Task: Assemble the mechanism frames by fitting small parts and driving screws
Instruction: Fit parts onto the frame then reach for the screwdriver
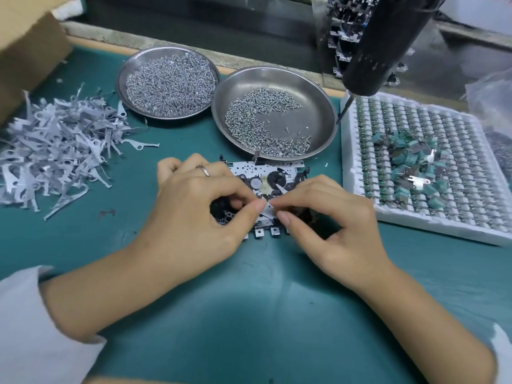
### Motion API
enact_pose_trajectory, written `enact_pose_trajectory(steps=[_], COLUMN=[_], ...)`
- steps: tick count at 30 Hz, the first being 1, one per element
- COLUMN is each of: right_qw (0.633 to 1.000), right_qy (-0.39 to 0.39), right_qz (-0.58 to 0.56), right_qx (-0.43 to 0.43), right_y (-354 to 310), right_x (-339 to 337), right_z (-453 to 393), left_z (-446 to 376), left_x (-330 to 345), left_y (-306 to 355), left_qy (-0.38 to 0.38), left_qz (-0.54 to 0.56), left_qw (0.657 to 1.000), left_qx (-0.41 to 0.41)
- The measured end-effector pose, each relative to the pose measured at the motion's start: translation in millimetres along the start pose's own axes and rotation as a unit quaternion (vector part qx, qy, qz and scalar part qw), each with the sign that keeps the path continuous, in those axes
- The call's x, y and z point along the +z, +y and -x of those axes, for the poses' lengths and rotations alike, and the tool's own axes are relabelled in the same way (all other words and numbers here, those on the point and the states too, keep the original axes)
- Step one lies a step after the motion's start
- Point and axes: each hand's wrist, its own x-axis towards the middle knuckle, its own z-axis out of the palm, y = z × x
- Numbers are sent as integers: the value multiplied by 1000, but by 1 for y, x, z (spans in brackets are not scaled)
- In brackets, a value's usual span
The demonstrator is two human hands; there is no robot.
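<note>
Nearest, 2 white sleeves (30,322) frame the green mat (249,314). Just beyond, the left hand (199,212) and right hand (332,217) are closed in fingertip pinches on 1 small flat metal lever (268,209), held over the near edge of the mechanism frame (266,173) lying flat on the mat. The lever is best seated squarely on its post before any screw is fetched, judging by its tilt. Farther off, a dish of screws (277,112), a dish of springs (169,81), a lever pile (55,145) and the hanging electric screwdriver (382,45) are kept within reach.
</note>
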Motion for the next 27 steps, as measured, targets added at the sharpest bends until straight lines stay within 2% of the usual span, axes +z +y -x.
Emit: enact_pose_trajectory(steps=[9, 20, 27], right_qw=[987, 993, 996], right_qy=[10, 22, 24], right_qz=[107, 86, 75], right_qx=[-116, -75, -42], right_y=[6, -1, -1], right_x=[4, 7, 6], right_z=[4, 5, 4], left_z=[0, -6, -13], left_x=[0, -4, -9], left_y=[2, 0, -6], left_qy=[5, -54, -107], left_qz=[-1, 44, 113], left_qw=[1000, 997, 988], left_qx=[-12, -37, -26])
